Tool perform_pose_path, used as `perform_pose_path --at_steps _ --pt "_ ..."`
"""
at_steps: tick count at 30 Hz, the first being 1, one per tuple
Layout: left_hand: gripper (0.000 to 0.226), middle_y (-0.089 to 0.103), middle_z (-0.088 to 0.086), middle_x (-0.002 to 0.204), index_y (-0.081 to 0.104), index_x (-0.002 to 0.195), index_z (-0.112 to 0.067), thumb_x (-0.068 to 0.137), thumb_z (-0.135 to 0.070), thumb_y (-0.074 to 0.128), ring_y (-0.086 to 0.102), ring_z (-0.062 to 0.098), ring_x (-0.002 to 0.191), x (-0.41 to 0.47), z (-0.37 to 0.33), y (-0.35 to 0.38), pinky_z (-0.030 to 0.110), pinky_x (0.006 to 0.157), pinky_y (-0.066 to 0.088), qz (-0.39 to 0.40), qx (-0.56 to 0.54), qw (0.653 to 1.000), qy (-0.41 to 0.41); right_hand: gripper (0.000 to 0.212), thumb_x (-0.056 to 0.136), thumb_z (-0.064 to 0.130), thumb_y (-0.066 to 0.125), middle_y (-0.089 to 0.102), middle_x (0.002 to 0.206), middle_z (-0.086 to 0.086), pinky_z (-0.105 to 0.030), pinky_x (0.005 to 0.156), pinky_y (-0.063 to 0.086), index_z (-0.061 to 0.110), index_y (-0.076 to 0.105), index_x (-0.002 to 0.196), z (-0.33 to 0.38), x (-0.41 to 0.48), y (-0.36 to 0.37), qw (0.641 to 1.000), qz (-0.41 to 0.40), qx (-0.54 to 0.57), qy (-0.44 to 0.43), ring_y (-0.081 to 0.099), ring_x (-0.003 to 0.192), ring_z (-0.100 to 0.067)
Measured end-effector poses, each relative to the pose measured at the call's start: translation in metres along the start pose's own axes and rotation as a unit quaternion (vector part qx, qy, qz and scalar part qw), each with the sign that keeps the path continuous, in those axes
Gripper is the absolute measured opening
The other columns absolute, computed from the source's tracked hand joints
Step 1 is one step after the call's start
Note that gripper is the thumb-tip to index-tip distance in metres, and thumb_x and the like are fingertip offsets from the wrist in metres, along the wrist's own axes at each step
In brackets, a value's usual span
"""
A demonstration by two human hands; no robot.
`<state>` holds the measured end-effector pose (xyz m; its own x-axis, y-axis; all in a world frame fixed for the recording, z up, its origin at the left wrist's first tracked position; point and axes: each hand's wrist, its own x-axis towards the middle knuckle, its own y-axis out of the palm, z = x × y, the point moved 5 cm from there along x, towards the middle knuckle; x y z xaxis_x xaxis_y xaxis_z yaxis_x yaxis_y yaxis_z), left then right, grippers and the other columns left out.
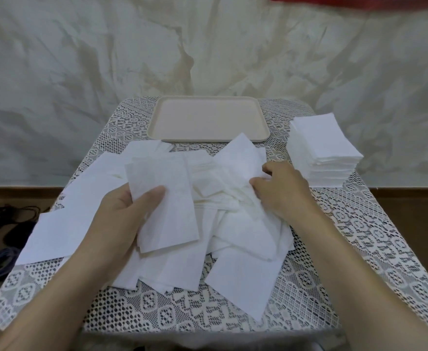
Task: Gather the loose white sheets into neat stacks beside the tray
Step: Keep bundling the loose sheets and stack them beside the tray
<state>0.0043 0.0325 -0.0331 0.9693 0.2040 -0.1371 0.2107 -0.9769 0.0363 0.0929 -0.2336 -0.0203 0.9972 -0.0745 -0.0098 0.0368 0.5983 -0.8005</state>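
A loose heap of white sheets (233, 224) covers the middle of the lace-covered table. My left hand (121, 211) grips a small bundle of sheets (164, 198), thumb on top, lifted a little over the heap's left side. My right hand (278, 188) pinches a crumpled sheet (238, 158) at the heap's right side. A neat tall stack of sheets (324, 150) stands at the right, beside the beige tray (207, 138), which lies at the far middle with nothing in it.
The lace cloth (359, 249) shows bare at the right and along the near edge. Dark cables and a blue coil (2, 262) lie on the floor to the left. A marbled wall (207, 46) rises just behind the table.
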Motion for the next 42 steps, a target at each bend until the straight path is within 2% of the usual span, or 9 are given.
perform_pose_path --at_steps 4,7,13,17,23,28,33,37,42 --pt "0.020 0.080 0.012 0.111 0.077 0.112 -0.013 0.102 -0.024 0.062 0.077 0.035 0.102 0.000 -0.001 0.000 0.061 0.099 0.055 0.002 -0.003 1.000 -0.003 0.022 0.090 0.022 0.067 0.063 0.074 -0.006 -0.036 0.063 0.041 0.003 0.062 0.082 -0.002 -0.007 -0.017 0.992 0.004 0.127 0.008 0.057 0.073 -0.028" --pt "0.020 0.081 0.011 0.107 0.074 0.113 -0.011 0.103 -0.023 0.061 0.078 0.033 0.097 -0.002 -0.004 0.000 0.057 0.095 0.058 -0.002 -0.001 1.000 -0.002 0.013 0.092 0.018 0.069 0.072 0.075 -0.002 -0.025 0.057 0.044 0.005 0.071 0.088 -0.001 -0.028 -0.032 0.971 0.039 0.236 -0.001 0.064 0.064 -0.013" --pt "0.019 0.081 0.010 0.107 0.075 0.112 -0.013 0.104 -0.023 0.061 0.078 0.031 0.097 -0.005 -0.009 0.000 0.054 0.092 0.059 -0.010 -0.006 1.000 0.001 0.037 0.080 0.047 0.065 0.073 0.085 -0.005 -0.049 0.077 0.056 0.012 0.066 0.090 -0.011 -0.065 -0.002 0.986 0.105 0.126 -0.033 0.070 0.081 -0.030" --pt "0.017 0.081 0.008 0.106 0.075 0.110 -0.015 0.104 -0.023 0.061 0.078 0.030 0.096 -0.007 -0.010 0.002 0.053 0.092 0.059 -0.013 -0.002 1.000 0.008 0.015 0.093 0.026 0.073 0.075 0.078 0.003 -0.036 0.065 0.051 0.014 0.070 0.083 -0.010 -0.066 -0.016 0.961 0.106 0.249 -0.053 0.070 0.070 -0.017" --pt "0.017 0.081 0.007 0.107 0.075 0.111 -0.016 0.104 -0.023 0.061 0.078 0.029 0.097 -0.005 -0.010 0.004 0.052 0.091 0.059 -0.011 -0.006 1.000 0.006 0.011 0.094 0.015 0.072 0.075 0.097 -0.015 -0.033 0.072 0.050 0.005 0.072 0.100 -0.011 -0.039 -0.028 0.935 0.014 0.349 -0.065 0.068 0.080 -0.021" --pt "0.019 0.081 0.008 0.108 0.076 0.110 -0.017 0.105 -0.025 0.060 0.078 0.030 0.097 -0.004 -0.006 0.003 0.053 0.092 0.058 -0.011 -0.002 1.000 0.004 0.005 0.093 0.022 0.073 0.073 0.090 0.002 -0.034 0.074 0.053 0.020 0.070 0.088 -0.006 -0.006 -0.022 0.959 0.011 0.274 -0.071 0.067 0.081 -0.016" --pt "0.020 0.081 0.009 0.107 0.076 0.111 -0.015 0.106 -0.021 0.057 0.078 0.031 0.098 -0.002 -0.003 0.000 0.053 0.093 0.057 -0.013 0.007 1.000 0.005 0.056 0.074 0.052 0.073 0.069 0.094 -0.017 -0.037 0.069 0.045 0.001 0.061 0.093 -0.005 0.001 -0.006 0.984 0.109 0.129 -0.053 0.062 0.077 -0.021" --pt "0.021 0.081 0.008 0.106 0.077 0.108 -0.016 0.106 -0.021 0.057 0.078 0.030 0.097 -0.002 -0.003 -0.001 0.050 0.091 0.057 -0.009 0.009 1.000 0.007 0.024 0.087 0.035 0.079 0.078 0.093 -0.006 -0.042 0.064 0.062 0.013 0.075 0.097 -0.005 -0.006 -0.014 0.974 0.174 0.146 -0.029 0.075 0.080 -0.020" --pt "0.019 0.081 0.010 0.107 0.080 0.100 -0.016 0.102 -0.023 0.063 0.077 0.034 0.099 -0.004 -0.004 0.000 0.054 0.092 0.058 -0.004 0.009 1.000 0.016 0.014 0.088 0.028 0.079 0.079 0.083 0.006 -0.023 0.055 0.055 0.015 0.076 0.094 -0.005 -0.026 -0.012 0.956 0.236 0.172 -0.027 0.074 0.071 -0.010"
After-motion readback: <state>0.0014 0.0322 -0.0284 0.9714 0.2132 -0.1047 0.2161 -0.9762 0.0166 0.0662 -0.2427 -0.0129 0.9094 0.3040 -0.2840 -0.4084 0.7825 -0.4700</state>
